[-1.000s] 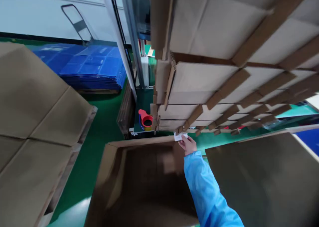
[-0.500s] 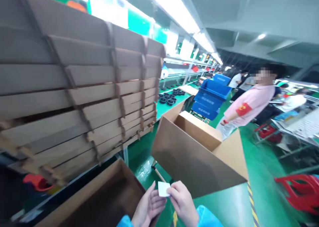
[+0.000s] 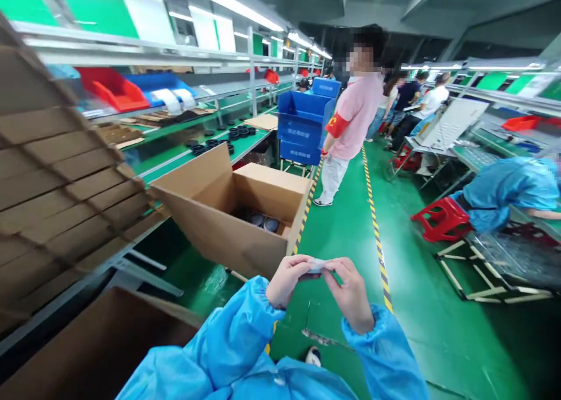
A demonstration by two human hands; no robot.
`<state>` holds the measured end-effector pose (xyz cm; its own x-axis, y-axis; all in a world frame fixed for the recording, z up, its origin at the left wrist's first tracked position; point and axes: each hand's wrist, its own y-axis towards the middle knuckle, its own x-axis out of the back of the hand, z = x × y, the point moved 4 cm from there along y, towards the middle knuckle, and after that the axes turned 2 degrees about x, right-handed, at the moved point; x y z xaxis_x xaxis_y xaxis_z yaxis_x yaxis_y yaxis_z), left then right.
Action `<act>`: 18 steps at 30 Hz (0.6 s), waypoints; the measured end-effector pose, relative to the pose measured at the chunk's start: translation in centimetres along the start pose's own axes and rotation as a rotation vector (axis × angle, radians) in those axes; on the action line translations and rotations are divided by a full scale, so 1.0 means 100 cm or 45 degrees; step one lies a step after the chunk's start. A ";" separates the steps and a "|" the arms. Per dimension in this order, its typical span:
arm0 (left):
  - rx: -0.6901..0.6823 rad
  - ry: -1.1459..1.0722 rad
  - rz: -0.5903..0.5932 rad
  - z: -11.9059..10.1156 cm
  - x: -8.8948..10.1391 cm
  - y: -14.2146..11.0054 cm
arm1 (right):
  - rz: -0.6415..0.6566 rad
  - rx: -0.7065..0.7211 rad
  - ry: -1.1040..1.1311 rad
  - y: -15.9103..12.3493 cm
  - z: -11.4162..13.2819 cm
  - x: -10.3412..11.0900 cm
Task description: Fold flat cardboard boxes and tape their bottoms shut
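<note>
My left hand (image 3: 287, 280) and my right hand (image 3: 349, 292) are raised together in front of me, both pinching a small white label (image 3: 316, 266) held edge-on between the fingertips. Both arms wear light blue sleeves. Just beyond my hands stands an open cardboard box (image 3: 239, 210) with dark round parts at its bottom. Another open cardboard box (image 3: 100, 344) is at the lower left, below my left arm.
Stacked cardboard sheets (image 3: 56, 178) fill the left side. A person in a pink shirt (image 3: 350, 116) stands in the aisle by stacked blue crates (image 3: 302, 125). A person in blue (image 3: 508, 189) bends at the right, beside a red stool (image 3: 440, 219). A yellow-black stripe (image 3: 374, 219) runs along the green floor.
My view has swung right from the cardboard stack to the aisle. The label taken by my right hand is now held by both hands, higher and edge-on.
</note>
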<state>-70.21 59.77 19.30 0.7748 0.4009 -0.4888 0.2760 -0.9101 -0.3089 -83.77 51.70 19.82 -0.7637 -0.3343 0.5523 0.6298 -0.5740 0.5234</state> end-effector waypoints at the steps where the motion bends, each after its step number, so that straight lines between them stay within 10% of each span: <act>1: -0.008 -0.022 0.010 0.009 -0.023 0.016 | -0.025 -0.045 0.005 0.002 -0.019 0.021; 6: -0.077 0.152 0.108 0.041 -0.115 0.091 | -0.092 -0.181 -0.044 0.015 -0.096 0.109; 12: -0.160 0.231 0.084 0.062 -0.183 0.185 | -0.186 -0.567 0.092 0.032 -0.188 0.159; 18: -0.280 0.250 0.086 0.078 -0.223 0.300 | -0.770 -1.084 0.314 0.036 -0.313 0.207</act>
<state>-83.65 24.31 14.52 0.8849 0.3305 -0.3284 0.3202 -0.9434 -0.0866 -101.72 19.28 12.83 -0.9832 0.0932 0.1567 -0.0961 -0.9953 -0.0111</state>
